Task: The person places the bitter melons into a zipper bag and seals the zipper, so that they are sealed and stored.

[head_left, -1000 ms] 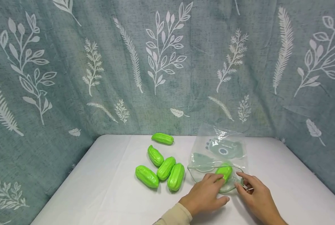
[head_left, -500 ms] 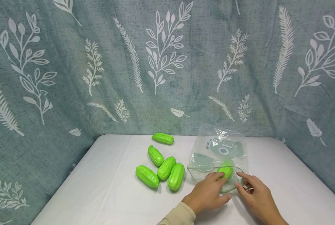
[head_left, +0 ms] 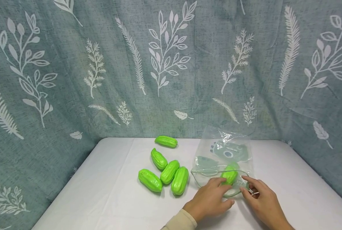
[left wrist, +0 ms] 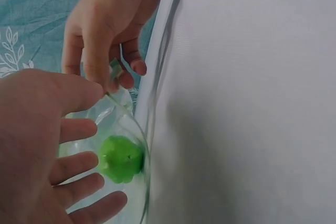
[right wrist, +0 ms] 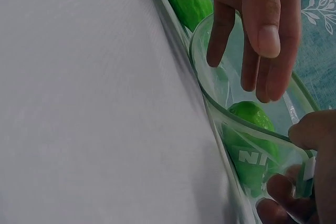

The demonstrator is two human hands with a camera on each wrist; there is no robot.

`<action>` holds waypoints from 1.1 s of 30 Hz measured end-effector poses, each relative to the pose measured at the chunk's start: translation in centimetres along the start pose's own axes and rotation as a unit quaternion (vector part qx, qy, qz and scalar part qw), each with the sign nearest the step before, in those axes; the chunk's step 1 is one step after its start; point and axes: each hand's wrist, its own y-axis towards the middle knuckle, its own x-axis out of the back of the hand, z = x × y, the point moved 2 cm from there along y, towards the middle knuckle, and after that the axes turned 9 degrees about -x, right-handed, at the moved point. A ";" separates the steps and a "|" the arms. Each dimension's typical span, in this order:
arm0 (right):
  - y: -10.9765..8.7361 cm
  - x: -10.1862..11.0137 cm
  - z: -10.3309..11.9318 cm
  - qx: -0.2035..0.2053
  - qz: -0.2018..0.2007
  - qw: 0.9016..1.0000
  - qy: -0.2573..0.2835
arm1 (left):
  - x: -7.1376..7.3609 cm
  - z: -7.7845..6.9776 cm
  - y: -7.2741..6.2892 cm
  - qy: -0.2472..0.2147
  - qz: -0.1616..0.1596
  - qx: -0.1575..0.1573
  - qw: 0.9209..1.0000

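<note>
A ribbed bright green gourd lies just inside the mouth of a clear plastic bag, which is printed with a grey-green cartoon. My left hand reaches over the bag's near rim with its fingers spread and relaxed. In the left wrist view a gap shows between those fingers and the gourd. My right hand pinches the right edge of the bag's opening beside a small white tab. That grip keeps the mouth standing open in the right wrist view.
Several more green gourds lie on the white table left of the bag, with one gourd near the back edge. A patterned blue-green curtain hangs behind the table.
The left hand's fingers moved slightly inward with the gourd, then let go and drew back toward the rim. The gourd sits slightly deeper in the bag. The right hand stays put.
</note>
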 end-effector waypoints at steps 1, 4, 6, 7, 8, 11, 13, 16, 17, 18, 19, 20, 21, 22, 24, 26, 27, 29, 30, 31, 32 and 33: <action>0.0 0.0 0.0 0.002 -0.002 1.000 -0.001 | 0.2 0.0 -0.2 -0.001 -0.003 -0.003 1.000; 0.0 0.1 0.0 0.007 -0.007 1.000 -0.004 | 0.7 0.1 -0.9 -0.007 -0.017 -0.013 1.000; 0.0 0.2 0.0 0.010 -0.010 1.000 -0.005 | 1.0 0.2 -1.4 -0.010 -0.029 -0.020 0.999; 0.1 0.2 0.0 0.012 -0.012 1.000 -0.005 | 1.2 0.2 -1.6 -0.011 -0.037 -0.024 0.999; 0.1 0.2 0.0 0.015 -0.014 1.000 -0.005 | 1.3 0.3 -1.8 -0.011 -0.045 -0.028 0.999; 0.1 0.2 0.0 0.022 -0.019 1.000 -0.004 | 1.8 0.6 -2.5 -0.008 -0.066 -0.037 0.997; 0.1 0.2 0.0 0.023 -0.020 1.000 -0.007 | 2.1 0.8 -3.0 -0.014 -0.077 -0.037 0.996; 0.0 0.2 0.1 0.019 -0.017 1.000 -0.009 | 2.4 1.0 -3.6 -0.034 -0.087 -0.029 0.995; 0.0 0.2 0.1 0.018 -0.016 1.000 -0.007 | 2.5 1.2 -3.9 -0.039 -0.091 -0.027 0.995; 0.0 0.1 0.1 0.016 -0.015 1.000 -0.007 | 2.6 1.3 -4.1 -0.047 -0.095 -0.026 0.994; 0.0 0.1 0.1 0.015 -0.015 1.000 -0.004 | 2.7 1.4 -4.3 -0.050 -0.099 -0.025 0.994; 0.0 0.1 0.1 0.014 -0.015 1.000 -0.002 | 2.8 1.5 -4.5 -0.054 -0.103 -0.026 0.993; 0.0 0.1 0.1 0.012 -0.014 1.000 0.000 | 2.8 1.7 -4.7 -0.055 -0.109 -0.028 0.992; 0.0 0.1 0.1 0.010 -0.014 1.000 0.003 | 2.9 1.9 -4.9 -0.058 -0.116 -0.030 0.991; 0.0 0.2 0.1 0.006 -0.012 1.000 0.006 | 3.2 2.2 -5.3 -0.065 -0.133 -0.034 0.988; 0.0 0.2 0.0 0.000 -0.009 1.000 0.010 | 3.5 2.6 -5.7 -0.070 -0.152 -0.037 0.985; 0.0 0.2 0.0 -0.002 -0.008 1.000 0.010 | 3.6 2.8 -5.8 -0.071 -0.163 -0.039 0.983; 0.0 0.2 0.0 -0.006 -0.007 1.000 0.010 | 4.0 3.2 -6.1 -0.073 -0.183 -0.040 0.980; 0.0 0.2 0.1 -0.008 -0.006 1.000 0.010 | 4.1 3.5 -6.2 -0.074 -0.193 -0.040 0.978; 0.0 0.2 0.1 -0.009 -0.005 1.000 0.010 | 4.2 3.7 -6.4 -0.075 -0.200 -0.039 0.976; 0.0 0.1 0.1 -0.011 -0.003 1.000 0.011 | 4.4 4.0 -6.5 -0.080 -0.205 -0.036 0.975; 0.0 0.1 0.1 -0.011 -0.001 1.000 0.011 | 4.5 4.3 -6.7 -0.087 -0.208 -0.032 0.974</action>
